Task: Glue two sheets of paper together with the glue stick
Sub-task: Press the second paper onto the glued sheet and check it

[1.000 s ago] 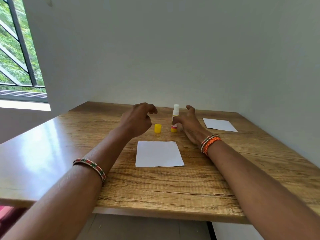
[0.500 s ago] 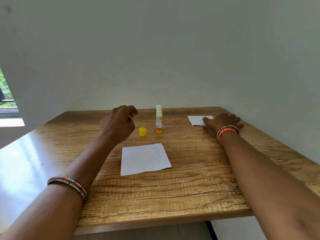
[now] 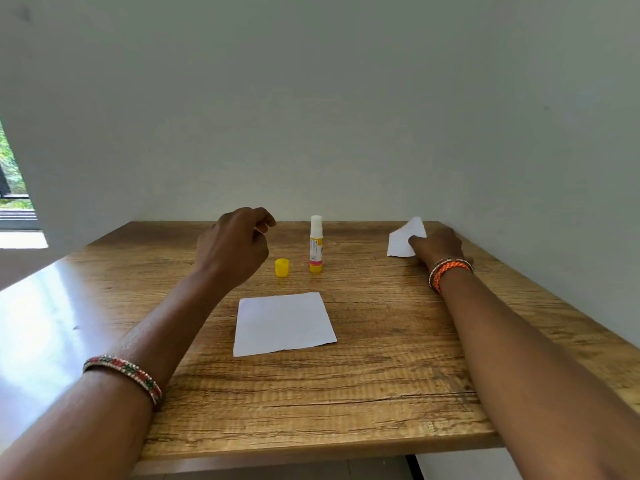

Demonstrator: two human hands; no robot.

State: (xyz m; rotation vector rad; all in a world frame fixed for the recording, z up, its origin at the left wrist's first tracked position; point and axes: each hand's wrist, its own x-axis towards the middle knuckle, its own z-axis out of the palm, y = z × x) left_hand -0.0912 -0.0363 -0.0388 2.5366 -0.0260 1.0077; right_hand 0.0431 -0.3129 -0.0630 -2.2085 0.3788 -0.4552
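A white sheet of paper (image 3: 284, 323) lies flat on the middle of the wooden table (image 3: 381, 393). Behind it stands the uncapped glue stick (image 3: 316, 244), upright, with its yellow cap (image 3: 282, 267) beside it to the left. My left hand (image 3: 235, 249) hovers left of the cap with loosely curled fingers and holds nothing. At the far right, my right hand (image 3: 437, 244) pinches the second white sheet (image 3: 403, 237), whose far part is lifted off the table.
A grey wall runs along the table's far and right edges. A window opening shows at the far left. The table's near edge is close to my forearms.
My right hand left the glue stick, reached right to the second sheet, and has now lifted it. The left hand stayed near the cap. The view turned rightwards.
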